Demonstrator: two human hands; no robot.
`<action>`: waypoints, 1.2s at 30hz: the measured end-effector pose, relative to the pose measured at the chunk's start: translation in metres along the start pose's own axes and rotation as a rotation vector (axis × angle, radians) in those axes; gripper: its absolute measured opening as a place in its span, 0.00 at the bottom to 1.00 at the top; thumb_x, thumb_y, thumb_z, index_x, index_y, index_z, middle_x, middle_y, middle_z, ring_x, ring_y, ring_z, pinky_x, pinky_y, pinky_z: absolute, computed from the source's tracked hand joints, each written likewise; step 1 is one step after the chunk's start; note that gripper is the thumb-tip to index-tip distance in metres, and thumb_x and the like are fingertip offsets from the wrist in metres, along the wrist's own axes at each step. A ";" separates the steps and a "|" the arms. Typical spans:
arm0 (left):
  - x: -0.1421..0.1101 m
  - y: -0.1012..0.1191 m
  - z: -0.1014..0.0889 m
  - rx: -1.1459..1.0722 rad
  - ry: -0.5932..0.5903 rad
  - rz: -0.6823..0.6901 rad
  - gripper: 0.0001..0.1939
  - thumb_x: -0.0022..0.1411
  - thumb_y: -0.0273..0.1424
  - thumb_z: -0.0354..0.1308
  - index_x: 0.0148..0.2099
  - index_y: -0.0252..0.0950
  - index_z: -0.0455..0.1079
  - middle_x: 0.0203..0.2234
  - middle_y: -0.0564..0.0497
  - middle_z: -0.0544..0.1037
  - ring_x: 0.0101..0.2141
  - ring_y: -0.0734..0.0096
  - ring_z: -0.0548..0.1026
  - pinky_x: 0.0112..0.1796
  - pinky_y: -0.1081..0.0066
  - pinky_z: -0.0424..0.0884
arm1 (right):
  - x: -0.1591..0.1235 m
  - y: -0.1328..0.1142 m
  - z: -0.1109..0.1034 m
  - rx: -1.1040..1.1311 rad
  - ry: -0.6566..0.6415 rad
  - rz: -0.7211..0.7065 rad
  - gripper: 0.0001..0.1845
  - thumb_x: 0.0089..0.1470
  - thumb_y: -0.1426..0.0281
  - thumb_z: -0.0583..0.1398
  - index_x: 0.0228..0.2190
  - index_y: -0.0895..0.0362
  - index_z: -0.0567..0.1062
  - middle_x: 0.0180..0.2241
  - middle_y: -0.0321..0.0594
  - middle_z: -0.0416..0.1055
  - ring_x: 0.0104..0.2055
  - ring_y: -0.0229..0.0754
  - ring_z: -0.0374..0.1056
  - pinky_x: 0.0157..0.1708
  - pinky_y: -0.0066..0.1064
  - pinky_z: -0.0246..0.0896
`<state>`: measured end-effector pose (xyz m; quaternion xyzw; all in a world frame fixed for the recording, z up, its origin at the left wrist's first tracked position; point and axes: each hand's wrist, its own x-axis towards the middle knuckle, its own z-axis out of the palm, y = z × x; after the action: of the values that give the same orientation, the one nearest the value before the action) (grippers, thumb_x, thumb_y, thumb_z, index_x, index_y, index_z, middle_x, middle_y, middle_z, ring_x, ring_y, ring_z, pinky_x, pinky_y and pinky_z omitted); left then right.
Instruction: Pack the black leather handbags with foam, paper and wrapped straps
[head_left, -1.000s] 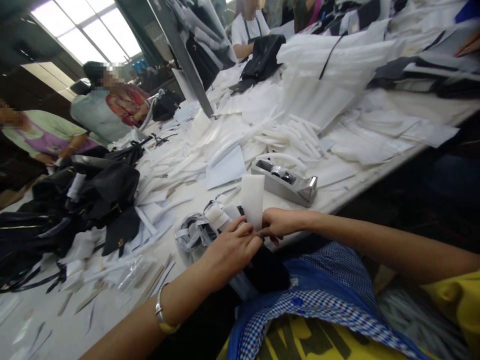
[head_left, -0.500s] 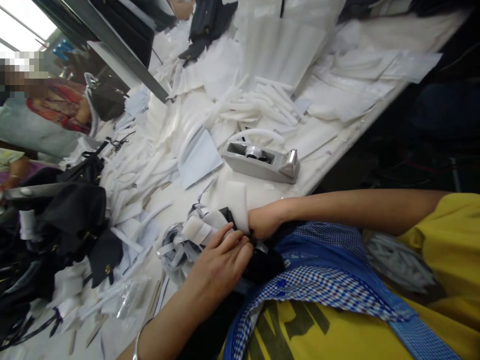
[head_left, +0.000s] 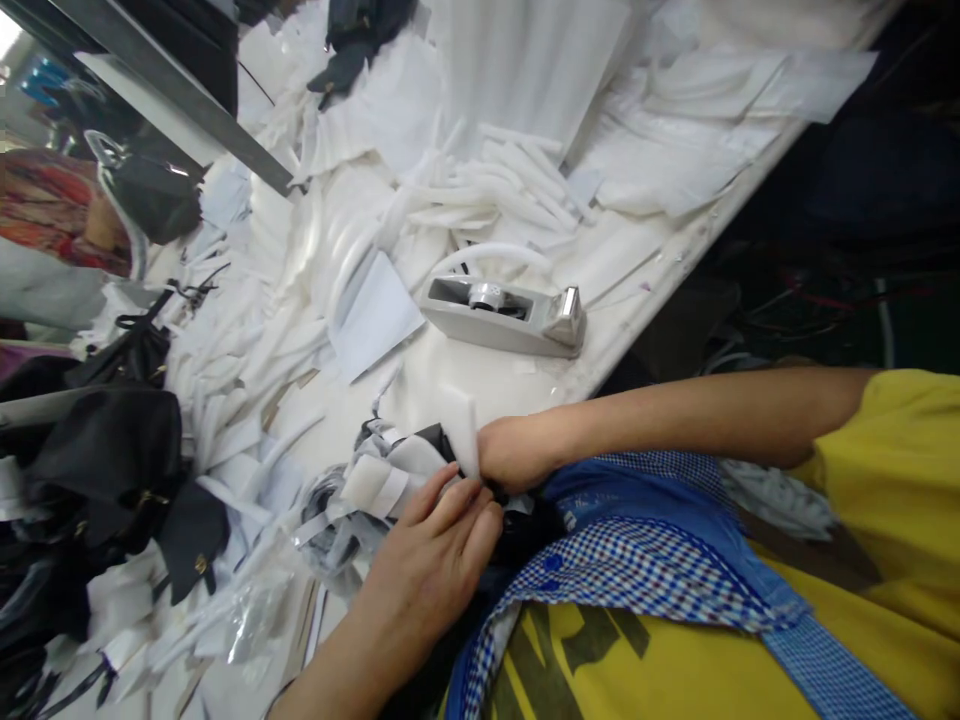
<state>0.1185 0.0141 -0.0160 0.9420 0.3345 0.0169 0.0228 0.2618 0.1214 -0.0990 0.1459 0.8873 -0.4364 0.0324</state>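
Observation:
My right hand [head_left: 512, 455] is closed around a white foam sheet [head_left: 461, 425] that stands up from its grip at the table's near edge. My left hand [head_left: 433, 545] lies with fingers together pressing on the same black item [head_left: 517, 525] wrapped in white foam and clear plastic [head_left: 367, 485] at my lap. The fingertips of both hands meet at the base of the foam sheet. The black item is mostly hidden under my hands.
A grey tape dispenser [head_left: 504, 312] stands just beyond my hands. White foam strips and sheets [head_left: 480, 190] cover the table [head_left: 517, 385]. Black bags [head_left: 112, 440] lie at the left. Another person's colourful sleeve [head_left: 45, 215] shows at the far left.
The view has tilted down and nearer to my lap. My hands have drawn closer to my body, and the foam sheet now stands narrower, edge-on, in my right hand.

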 end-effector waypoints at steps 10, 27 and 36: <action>-0.021 -0.003 0.001 0.019 0.098 -0.124 0.10 0.70 0.23 0.50 0.47 0.30 0.72 0.43 0.48 0.81 0.46 0.63 0.73 0.60 0.60 0.59 | -0.067 0.021 0.035 0.479 0.554 0.052 0.10 0.61 0.69 0.59 0.40 0.58 0.80 0.37 0.41 0.79 0.37 0.37 0.74 0.41 0.29 0.66; -0.051 0.027 -0.013 0.075 0.254 -0.207 0.08 0.64 0.22 0.60 0.47 0.31 0.72 0.42 0.48 0.83 0.45 0.63 0.77 0.59 0.57 0.64 | -0.089 -0.013 0.061 0.141 0.573 0.012 0.11 0.62 0.65 0.59 0.36 0.56 0.81 0.33 0.40 0.77 0.35 0.39 0.72 0.35 0.29 0.64; -0.053 0.039 -0.011 0.096 0.283 -0.192 0.07 0.65 0.21 0.59 0.46 0.27 0.73 0.42 0.45 0.83 0.45 0.61 0.75 0.60 0.58 0.62 | -0.083 -0.031 0.049 0.067 0.265 0.268 0.11 0.57 0.61 0.62 0.33 0.51 0.84 0.32 0.39 0.80 0.34 0.41 0.73 0.30 0.28 0.58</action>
<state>0.1010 -0.0489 -0.0033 0.8940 0.4231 0.1309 -0.0678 0.3291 0.0459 -0.0904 0.3200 0.8414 -0.4344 -0.0319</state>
